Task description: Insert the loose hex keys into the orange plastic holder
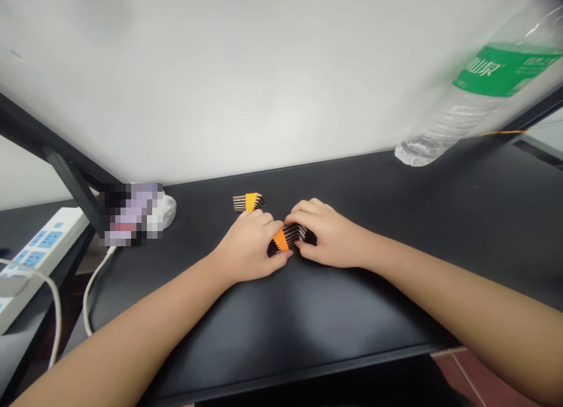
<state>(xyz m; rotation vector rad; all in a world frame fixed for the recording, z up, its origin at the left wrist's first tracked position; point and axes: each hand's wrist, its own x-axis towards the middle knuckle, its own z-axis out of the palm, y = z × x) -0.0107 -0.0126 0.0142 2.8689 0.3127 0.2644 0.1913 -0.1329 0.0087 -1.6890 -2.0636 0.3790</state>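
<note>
Both hands meet over a set of dark hex keys in an orange holder (287, 238) on the black table (308, 313). My left hand (250, 246) curls around the orange holder end. My right hand (328, 234) closes its fingers on the metal key ends. A second set of hex keys with an orange holder (248, 202) lies flat on the table just behind my left hand, untouched.
A clear plastic water bottle with a green label (475, 96) stands at the back right. A crumpled white object (167, 210) lies at the back left beside a blurred patch. A white power strip (39, 243) with cables sits on a lower surface at left.
</note>
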